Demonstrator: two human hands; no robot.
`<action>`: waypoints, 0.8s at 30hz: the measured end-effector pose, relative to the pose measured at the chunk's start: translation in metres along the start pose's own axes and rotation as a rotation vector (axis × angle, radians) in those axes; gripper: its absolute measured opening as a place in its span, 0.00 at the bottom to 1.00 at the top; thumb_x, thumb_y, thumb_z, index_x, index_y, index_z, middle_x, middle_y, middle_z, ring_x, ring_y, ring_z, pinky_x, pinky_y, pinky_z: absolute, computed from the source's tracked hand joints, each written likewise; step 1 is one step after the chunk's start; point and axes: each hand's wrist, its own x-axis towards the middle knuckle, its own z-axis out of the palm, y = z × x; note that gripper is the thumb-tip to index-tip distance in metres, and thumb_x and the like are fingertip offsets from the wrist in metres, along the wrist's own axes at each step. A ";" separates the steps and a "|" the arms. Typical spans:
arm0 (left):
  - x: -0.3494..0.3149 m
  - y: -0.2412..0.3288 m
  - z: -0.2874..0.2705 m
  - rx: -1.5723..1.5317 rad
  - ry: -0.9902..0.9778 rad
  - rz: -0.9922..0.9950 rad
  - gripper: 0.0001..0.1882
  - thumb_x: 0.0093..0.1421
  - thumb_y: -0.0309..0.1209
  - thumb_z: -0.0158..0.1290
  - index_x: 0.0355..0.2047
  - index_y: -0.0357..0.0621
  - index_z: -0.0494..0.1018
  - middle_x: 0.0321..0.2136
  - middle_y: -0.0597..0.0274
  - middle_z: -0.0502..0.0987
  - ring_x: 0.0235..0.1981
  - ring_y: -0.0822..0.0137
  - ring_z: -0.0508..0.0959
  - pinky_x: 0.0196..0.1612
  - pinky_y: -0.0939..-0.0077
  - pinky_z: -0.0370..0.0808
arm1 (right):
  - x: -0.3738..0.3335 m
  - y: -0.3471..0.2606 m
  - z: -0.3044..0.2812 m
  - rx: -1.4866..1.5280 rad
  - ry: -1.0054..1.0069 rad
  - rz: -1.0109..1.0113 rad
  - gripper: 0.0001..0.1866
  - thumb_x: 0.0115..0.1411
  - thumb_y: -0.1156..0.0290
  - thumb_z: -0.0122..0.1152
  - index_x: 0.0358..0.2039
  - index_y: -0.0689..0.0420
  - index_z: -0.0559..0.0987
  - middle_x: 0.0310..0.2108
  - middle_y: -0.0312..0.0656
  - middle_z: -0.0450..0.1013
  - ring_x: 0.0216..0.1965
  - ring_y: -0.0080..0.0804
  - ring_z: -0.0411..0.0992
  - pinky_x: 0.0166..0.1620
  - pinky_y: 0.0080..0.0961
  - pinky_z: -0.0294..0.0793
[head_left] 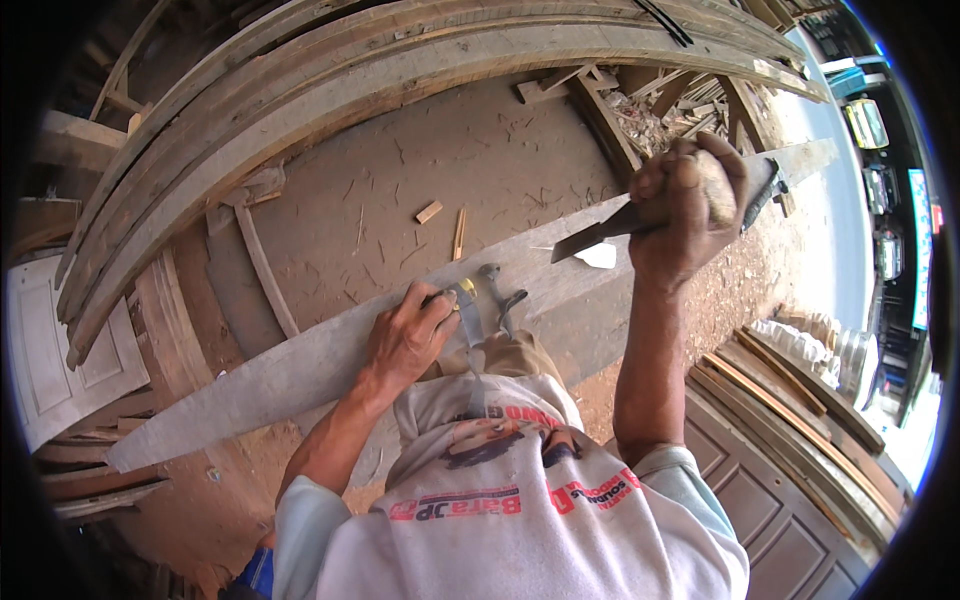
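A long grey wooden plank lies slantwise in front of me. My left hand is closed at its near edge, around a small yellow-and-dark tool whose kind I cannot make out. Raised above the plank's right part, my right hand is wrapped round a tool with a dark flat bar pointing left and a pale rounded part in the fist. Beside the left hand is a dark curved handle. A white piece rests on the plank, and a dark long tool is partly hidden behind the right hand.
Long stacked boards stretch across the far side. Wood scraps are scattered on the brown surface beyond the plank. A panelled door and timber strips lie at right; a pale panelled door stands at left. A road runs at far right.
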 end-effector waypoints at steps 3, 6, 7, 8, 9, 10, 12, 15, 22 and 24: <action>-0.001 -0.001 0.000 -0.002 -0.020 -0.020 0.13 0.61 0.27 0.67 0.44 0.48 0.78 0.41 0.59 0.77 0.32 0.50 0.85 0.31 0.56 0.85 | -0.013 0.011 0.007 -0.104 -0.026 0.005 0.24 0.62 0.75 0.75 0.53 0.63 0.72 0.35 0.44 0.77 0.24 0.27 0.77 0.26 0.24 0.78; 0.000 0.002 -0.002 0.003 -0.033 -0.040 0.13 0.61 0.28 0.66 0.45 0.49 0.78 0.42 0.58 0.78 0.33 0.48 0.86 0.32 0.55 0.86 | -0.019 0.022 0.001 -0.152 -0.070 -0.006 0.23 0.64 0.75 0.71 0.55 0.65 0.72 0.38 0.48 0.76 0.26 0.31 0.77 0.28 0.28 0.79; -0.001 0.002 -0.002 0.006 -0.037 -0.047 0.13 0.61 0.29 0.66 0.45 0.49 0.78 0.42 0.58 0.78 0.34 0.47 0.86 0.32 0.54 0.86 | -0.020 0.025 -0.001 -0.171 -0.084 -0.002 0.22 0.65 0.76 0.69 0.57 0.66 0.72 0.39 0.50 0.76 0.27 0.33 0.77 0.29 0.31 0.80; -0.001 0.001 -0.001 0.003 -0.035 -0.051 0.13 0.61 0.29 0.66 0.45 0.49 0.78 0.42 0.58 0.78 0.34 0.47 0.86 0.32 0.54 0.86 | -0.021 0.027 -0.002 -0.175 -0.089 -0.005 0.22 0.65 0.76 0.69 0.57 0.66 0.72 0.39 0.50 0.76 0.27 0.33 0.77 0.29 0.31 0.80; -0.002 0.001 -0.001 0.000 -0.033 -0.055 0.13 0.61 0.29 0.66 0.45 0.48 0.78 0.42 0.57 0.78 0.34 0.47 0.86 0.32 0.54 0.86 | -0.022 0.029 -0.003 -0.179 -0.093 -0.009 0.23 0.65 0.76 0.69 0.57 0.66 0.72 0.39 0.50 0.76 0.27 0.33 0.77 0.29 0.31 0.80; -0.002 0.001 0.000 -0.004 -0.033 -0.058 0.13 0.61 0.29 0.66 0.45 0.48 0.78 0.42 0.57 0.78 0.34 0.47 0.86 0.32 0.54 0.86 | -0.023 0.031 -0.003 -0.185 -0.095 -0.012 0.23 0.65 0.76 0.69 0.57 0.66 0.71 0.39 0.50 0.76 0.28 0.33 0.77 0.30 0.31 0.80; -0.002 0.000 -0.001 -0.006 -0.035 -0.054 0.13 0.61 0.29 0.66 0.45 0.48 0.78 0.42 0.57 0.78 0.34 0.47 0.86 0.32 0.55 0.86 | -0.024 0.034 -0.005 -0.161 -0.103 -0.004 0.23 0.65 0.76 0.69 0.57 0.66 0.71 0.39 0.50 0.75 0.28 0.34 0.76 0.30 0.32 0.80; -0.002 0.000 -0.001 -0.005 -0.040 -0.050 0.13 0.61 0.29 0.66 0.45 0.47 0.78 0.42 0.57 0.78 0.34 0.48 0.86 0.32 0.56 0.86 | -0.026 0.037 -0.005 -0.145 -0.116 0.001 0.23 0.65 0.76 0.69 0.57 0.65 0.71 0.39 0.50 0.75 0.29 0.34 0.76 0.30 0.32 0.80; -0.002 0.000 0.000 -0.003 -0.039 -0.056 0.12 0.62 0.29 0.66 0.45 0.45 0.79 0.42 0.58 0.78 0.34 0.51 0.87 0.33 0.58 0.87 | -0.028 0.039 -0.003 -0.146 -0.104 0.029 0.23 0.65 0.75 0.71 0.56 0.66 0.72 0.39 0.49 0.76 0.29 0.34 0.77 0.30 0.32 0.80; -0.001 0.000 0.000 -0.003 -0.037 -0.052 0.12 0.62 0.29 0.67 0.45 0.46 0.79 0.42 0.58 0.78 0.34 0.51 0.87 0.33 0.58 0.87 | -0.028 0.041 -0.005 -0.145 -0.101 0.027 0.24 0.64 0.74 0.71 0.56 0.66 0.72 0.38 0.49 0.76 0.29 0.34 0.77 0.30 0.32 0.80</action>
